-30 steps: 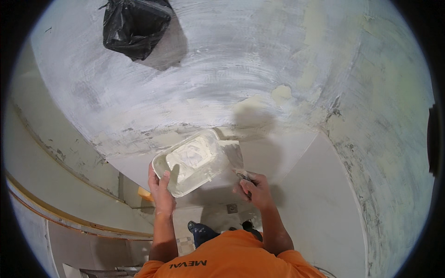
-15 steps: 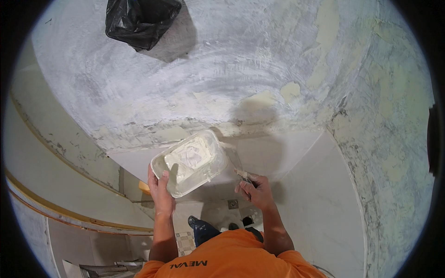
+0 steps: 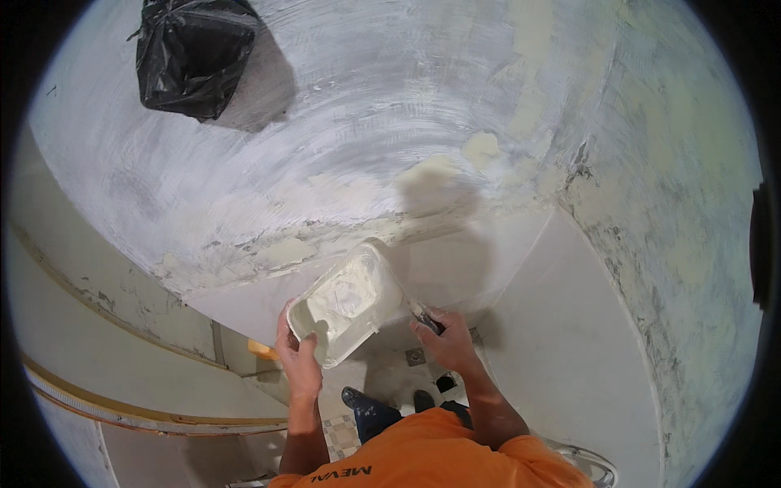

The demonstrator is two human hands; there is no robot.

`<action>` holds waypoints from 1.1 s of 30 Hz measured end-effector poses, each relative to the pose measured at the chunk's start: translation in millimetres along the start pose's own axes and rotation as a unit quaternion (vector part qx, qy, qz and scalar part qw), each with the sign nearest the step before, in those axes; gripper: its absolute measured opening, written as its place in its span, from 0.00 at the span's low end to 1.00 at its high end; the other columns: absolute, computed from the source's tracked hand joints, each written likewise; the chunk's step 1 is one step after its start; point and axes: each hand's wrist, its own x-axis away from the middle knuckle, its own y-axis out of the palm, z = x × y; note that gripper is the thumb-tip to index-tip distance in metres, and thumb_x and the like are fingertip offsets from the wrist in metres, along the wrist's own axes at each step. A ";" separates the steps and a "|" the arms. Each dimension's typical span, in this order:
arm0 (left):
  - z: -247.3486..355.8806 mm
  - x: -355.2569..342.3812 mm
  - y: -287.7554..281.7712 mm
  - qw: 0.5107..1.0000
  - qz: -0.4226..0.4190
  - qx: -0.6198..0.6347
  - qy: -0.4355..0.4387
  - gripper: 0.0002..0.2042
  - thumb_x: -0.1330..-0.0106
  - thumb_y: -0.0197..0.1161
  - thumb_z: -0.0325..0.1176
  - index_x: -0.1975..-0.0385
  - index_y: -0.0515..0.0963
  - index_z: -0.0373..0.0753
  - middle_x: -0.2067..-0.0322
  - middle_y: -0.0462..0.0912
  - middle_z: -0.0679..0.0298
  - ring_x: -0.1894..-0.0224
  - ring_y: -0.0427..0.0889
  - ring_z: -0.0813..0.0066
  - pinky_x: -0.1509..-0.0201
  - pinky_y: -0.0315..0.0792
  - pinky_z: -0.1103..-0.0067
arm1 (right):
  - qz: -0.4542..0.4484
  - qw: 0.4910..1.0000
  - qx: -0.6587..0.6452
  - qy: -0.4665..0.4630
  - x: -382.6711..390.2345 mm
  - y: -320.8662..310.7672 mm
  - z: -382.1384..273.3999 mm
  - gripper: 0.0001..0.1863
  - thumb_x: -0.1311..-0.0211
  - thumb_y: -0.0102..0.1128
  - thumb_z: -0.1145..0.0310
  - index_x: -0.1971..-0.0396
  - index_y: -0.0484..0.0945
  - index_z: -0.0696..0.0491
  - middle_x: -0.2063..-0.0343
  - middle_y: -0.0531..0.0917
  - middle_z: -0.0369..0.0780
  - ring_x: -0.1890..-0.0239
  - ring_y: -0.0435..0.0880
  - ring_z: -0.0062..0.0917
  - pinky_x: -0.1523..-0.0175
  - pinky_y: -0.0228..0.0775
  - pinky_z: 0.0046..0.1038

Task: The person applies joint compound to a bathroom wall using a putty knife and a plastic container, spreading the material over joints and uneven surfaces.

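My left hand (image 3: 301, 358) grips the near-left end of a translucent rectangular plastic container (image 3: 336, 332), which is tilted and has pale cream paste smeared inside. On its right, my right hand (image 3: 446, 342) is closed on a dark-handled scraper (image 3: 427, 317). The scraper's blade lies along the container's right side, partly hidden by it.
A plastered wall (image 3: 390, 106) faces me, with a black bag (image 3: 191, 61) high at left and tile (image 3: 569, 342) lower down. A curved yellow-edged frame (image 3: 138, 407) runs at left, near a yellow object (image 3: 263, 351). My shoes stand below on the floor (image 3: 382, 382).
The container and both hands sit lower and farther right in view, with the container tilted more steeply. The black bag has shifted left in the picture as my view moved.
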 end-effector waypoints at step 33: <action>4.5 7.7 -25.3 0.993 -0.053 -0.095 0.041 0.32 0.48 0.51 0.16 0.36 0.68 0.29 0.39 0.73 0.55 0.34 0.69 0.67 0.29 0.59 0.73 | 0.025 0.999 0.025 -0.018 2.1 -1.3 18.9 0.17 0.34 0.62 0.62 0.56 0.80 0.61 0.79 0.75 0.38 0.76 0.68 0.17 0.72 0.63 0.25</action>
